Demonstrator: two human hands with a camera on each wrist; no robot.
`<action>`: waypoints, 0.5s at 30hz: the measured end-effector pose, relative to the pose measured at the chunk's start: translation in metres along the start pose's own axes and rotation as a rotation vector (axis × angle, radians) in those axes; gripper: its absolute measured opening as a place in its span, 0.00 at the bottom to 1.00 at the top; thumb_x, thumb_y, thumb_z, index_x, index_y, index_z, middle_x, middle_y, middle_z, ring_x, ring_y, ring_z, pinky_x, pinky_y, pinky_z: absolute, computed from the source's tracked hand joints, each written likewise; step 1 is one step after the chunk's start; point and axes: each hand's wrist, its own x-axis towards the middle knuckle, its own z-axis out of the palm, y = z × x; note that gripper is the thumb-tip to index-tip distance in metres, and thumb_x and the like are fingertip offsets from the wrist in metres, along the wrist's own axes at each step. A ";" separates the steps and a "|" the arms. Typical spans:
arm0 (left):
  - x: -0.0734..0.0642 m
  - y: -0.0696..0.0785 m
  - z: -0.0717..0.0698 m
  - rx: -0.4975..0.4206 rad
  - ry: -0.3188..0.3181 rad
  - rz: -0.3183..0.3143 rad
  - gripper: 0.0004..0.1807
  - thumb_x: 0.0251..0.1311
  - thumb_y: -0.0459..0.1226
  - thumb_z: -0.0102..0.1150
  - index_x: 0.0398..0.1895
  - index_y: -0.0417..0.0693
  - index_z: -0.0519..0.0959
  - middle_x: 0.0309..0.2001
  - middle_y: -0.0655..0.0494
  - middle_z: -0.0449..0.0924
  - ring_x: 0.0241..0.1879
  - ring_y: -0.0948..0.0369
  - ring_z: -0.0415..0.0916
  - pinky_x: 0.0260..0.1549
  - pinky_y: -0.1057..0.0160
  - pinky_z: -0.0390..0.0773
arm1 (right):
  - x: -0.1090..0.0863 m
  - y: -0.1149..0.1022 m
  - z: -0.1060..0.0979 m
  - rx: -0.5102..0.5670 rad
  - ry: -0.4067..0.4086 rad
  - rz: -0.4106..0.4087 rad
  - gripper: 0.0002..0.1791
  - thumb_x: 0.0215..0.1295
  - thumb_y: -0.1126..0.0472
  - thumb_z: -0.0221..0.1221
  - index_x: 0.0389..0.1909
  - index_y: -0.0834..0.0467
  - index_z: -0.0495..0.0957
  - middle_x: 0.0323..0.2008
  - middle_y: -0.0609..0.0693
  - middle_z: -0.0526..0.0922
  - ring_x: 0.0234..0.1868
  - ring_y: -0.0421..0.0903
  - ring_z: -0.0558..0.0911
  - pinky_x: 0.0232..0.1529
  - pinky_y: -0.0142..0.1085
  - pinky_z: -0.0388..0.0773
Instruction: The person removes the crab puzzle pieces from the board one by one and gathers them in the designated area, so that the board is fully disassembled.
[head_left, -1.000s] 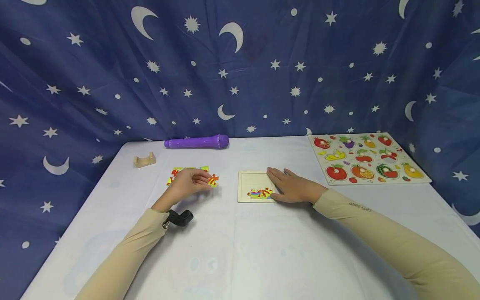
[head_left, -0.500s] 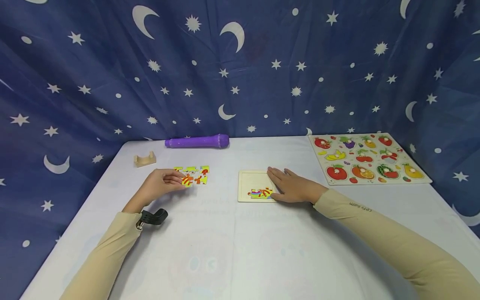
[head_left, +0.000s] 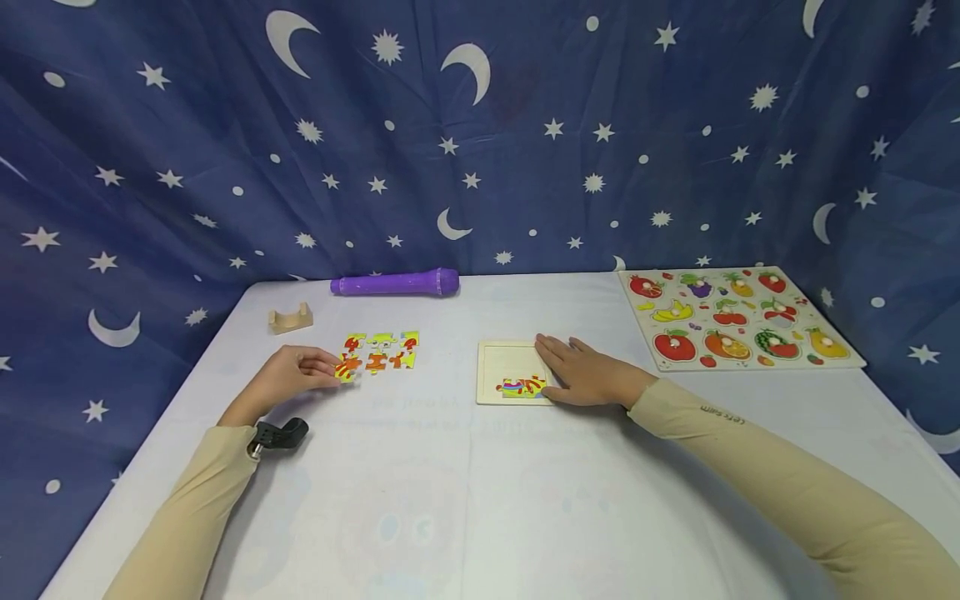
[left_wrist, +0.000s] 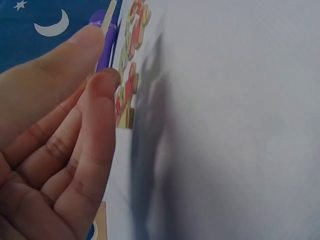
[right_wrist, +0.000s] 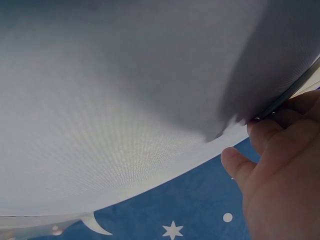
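Observation:
In the head view, my left hand pinches a yellow-and-orange puzzle piece between thumb and fingertips. The left wrist view shows a thin pale edge beyond the thumb, and the loose puzzle pieces lie past the fingers. Several such pieces lie in two rows beside the held one. My right hand rests with extended fingers on the right side of a square wooden puzzle tray. Fitted pieces with a rainbow pattern sit along the tray's lower part. In the right wrist view, the right hand hides most of the tray.
A purple toy microphone lies along the table's back edge. A small wooden stand is at the back left. At the back right lies a fruit knob-puzzle board. A blue star-and-moon curtain hangs behind the white table.
My left hand has moved left with the puzzle piece, from near the tray to the left side of the loose pieces, uncovering them. The right hand stays on the tray.

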 end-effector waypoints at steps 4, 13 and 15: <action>0.002 -0.008 -0.002 0.042 -0.029 -0.026 0.21 0.51 0.38 0.68 0.45 0.33 0.79 0.37 0.46 0.84 0.33 0.69 0.78 0.31 0.73 0.76 | 0.000 0.000 0.000 0.000 0.003 -0.001 0.44 0.68 0.39 0.43 0.73 0.62 0.40 0.75 0.56 0.42 0.76 0.51 0.44 0.73 0.52 0.44; 0.002 -0.014 -0.004 0.085 -0.066 0.005 0.19 0.50 0.36 0.68 0.44 0.33 0.80 0.36 0.47 0.84 0.33 0.67 0.78 0.34 0.72 0.75 | 0.000 0.000 0.000 -0.004 -0.001 0.000 0.44 0.68 0.39 0.43 0.73 0.62 0.40 0.75 0.56 0.42 0.76 0.51 0.44 0.73 0.52 0.43; 0.001 -0.014 -0.004 0.094 -0.069 0.013 0.19 0.50 0.36 0.69 0.43 0.34 0.80 0.35 0.47 0.84 0.32 0.67 0.78 0.34 0.73 0.75 | 0.000 0.000 0.000 -0.004 0.002 -0.002 0.44 0.68 0.39 0.43 0.73 0.62 0.40 0.75 0.56 0.42 0.76 0.51 0.44 0.73 0.52 0.43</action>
